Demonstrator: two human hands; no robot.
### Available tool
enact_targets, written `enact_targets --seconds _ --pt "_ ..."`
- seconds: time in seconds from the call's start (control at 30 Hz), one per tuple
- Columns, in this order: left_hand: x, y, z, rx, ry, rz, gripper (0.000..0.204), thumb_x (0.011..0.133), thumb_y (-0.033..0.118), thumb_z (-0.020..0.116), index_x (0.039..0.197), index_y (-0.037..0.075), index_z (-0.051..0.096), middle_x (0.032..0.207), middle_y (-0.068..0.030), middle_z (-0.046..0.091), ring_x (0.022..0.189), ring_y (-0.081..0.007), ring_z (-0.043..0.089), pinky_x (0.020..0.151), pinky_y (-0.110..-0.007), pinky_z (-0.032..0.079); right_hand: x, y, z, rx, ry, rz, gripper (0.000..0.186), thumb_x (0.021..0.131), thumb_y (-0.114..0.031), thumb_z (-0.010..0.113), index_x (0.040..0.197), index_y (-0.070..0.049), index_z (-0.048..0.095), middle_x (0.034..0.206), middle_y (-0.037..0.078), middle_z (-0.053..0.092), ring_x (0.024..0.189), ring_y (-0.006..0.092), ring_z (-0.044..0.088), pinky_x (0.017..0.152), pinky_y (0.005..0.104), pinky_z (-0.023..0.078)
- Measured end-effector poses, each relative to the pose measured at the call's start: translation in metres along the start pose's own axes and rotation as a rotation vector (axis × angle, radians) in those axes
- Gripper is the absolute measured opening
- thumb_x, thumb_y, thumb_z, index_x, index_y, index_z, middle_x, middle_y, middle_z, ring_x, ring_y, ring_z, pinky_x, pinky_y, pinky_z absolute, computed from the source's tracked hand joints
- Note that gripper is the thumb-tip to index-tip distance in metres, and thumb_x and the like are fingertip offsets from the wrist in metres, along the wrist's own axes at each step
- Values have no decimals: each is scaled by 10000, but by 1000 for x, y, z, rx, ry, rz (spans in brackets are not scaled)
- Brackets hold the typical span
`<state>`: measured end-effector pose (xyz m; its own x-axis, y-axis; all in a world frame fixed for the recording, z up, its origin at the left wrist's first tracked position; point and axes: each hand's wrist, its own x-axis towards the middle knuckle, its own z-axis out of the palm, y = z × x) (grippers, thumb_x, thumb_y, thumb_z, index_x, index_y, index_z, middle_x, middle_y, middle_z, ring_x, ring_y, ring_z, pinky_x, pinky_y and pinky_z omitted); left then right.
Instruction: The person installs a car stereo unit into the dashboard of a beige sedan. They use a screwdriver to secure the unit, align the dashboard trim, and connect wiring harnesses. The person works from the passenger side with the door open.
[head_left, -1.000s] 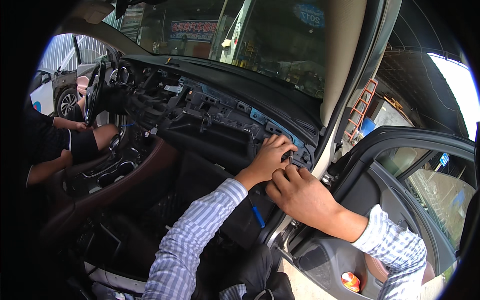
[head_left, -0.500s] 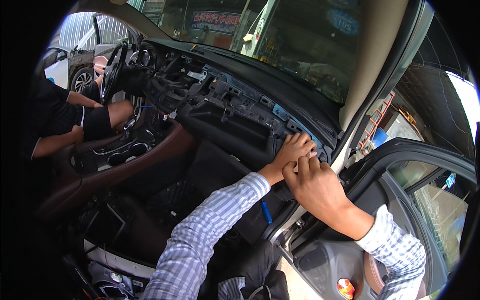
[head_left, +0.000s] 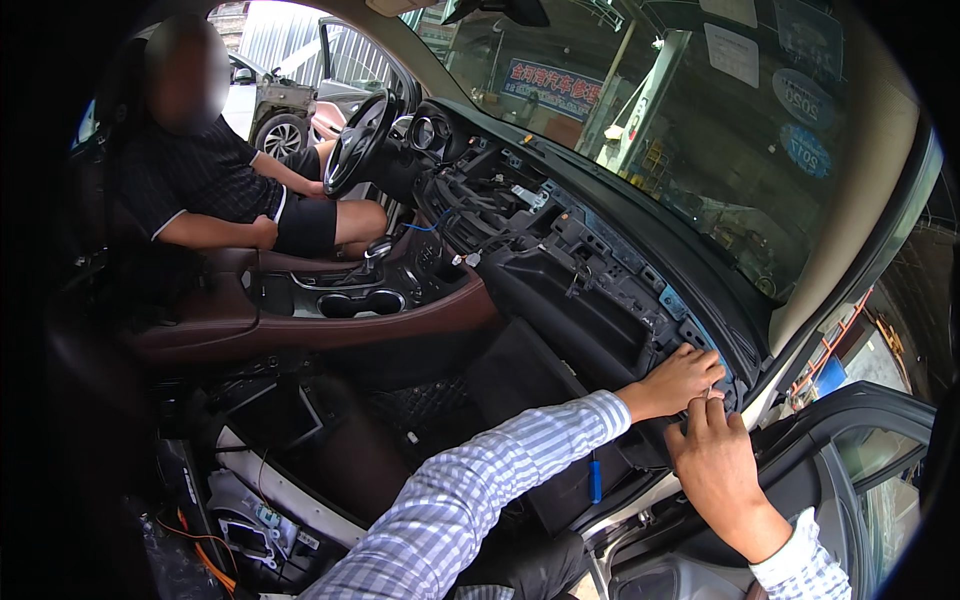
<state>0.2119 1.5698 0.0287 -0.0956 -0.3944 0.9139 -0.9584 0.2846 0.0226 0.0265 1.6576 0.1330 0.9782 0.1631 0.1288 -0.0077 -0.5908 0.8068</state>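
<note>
My left hand (head_left: 683, 382) is at the right end of the stripped dashboard (head_left: 615, 297), beside a blue-edged mounting strip, its fingers curled around something small and partly hidden. My right hand (head_left: 718, 470) is just below it, fingers bent together near a small shiny piece between the two hands, too hidden to name. A tool with a blue handle (head_left: 595, 482) stands below my left wrist, by the dark panel under the glovebox opening.
Another person (head_left: 190, 190) sits at the left by the steering wheel (head_left: 355, 140). The centre console (head_left: 390, 325), loose panels and electronic parts with wires (head_left: 260, 530) lie left and below. The open door (head_left: 880, 450) and windscreen pillar (head_left: 850, 250) bound the right.
The view has swung left, bringing the seated person further into sight and shifting my hands rightward in the picture. Both hands stay together at the same dashboard end.
</note>
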Motion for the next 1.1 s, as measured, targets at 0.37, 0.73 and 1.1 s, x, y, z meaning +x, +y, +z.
enact_targets --seconds 0.37,0.73,1.1 --pt "7 -3 -13 10 179 58 255 858 303 711 889 62 636 932 -94 583 975 -297 533 880 -425 412 -3 3 12 122 264 23 301 731 -163 651 1009 -55 609 956 129 592 803 193 625 607 275 517" --pt "-60 -23 -79 -72 174 -324 101 945 80 668 980 -15 666 927 -88 567 722 -241 624 640 -342 514 -29 -20 8 402 701 130 268 761 -143 674 1008 -52 622 997 155 627 738 179 646 618 268 539" --pt "-51 -31 -87 -1347 502 -1174 211 1052 229 533 1078 45 633 794 19 531 611 -90 499 503 -220 363 9 25 74 429 549 267 332 755 -60 654 1081 -46 590 947 107 524 801 231 628 615 339 556"
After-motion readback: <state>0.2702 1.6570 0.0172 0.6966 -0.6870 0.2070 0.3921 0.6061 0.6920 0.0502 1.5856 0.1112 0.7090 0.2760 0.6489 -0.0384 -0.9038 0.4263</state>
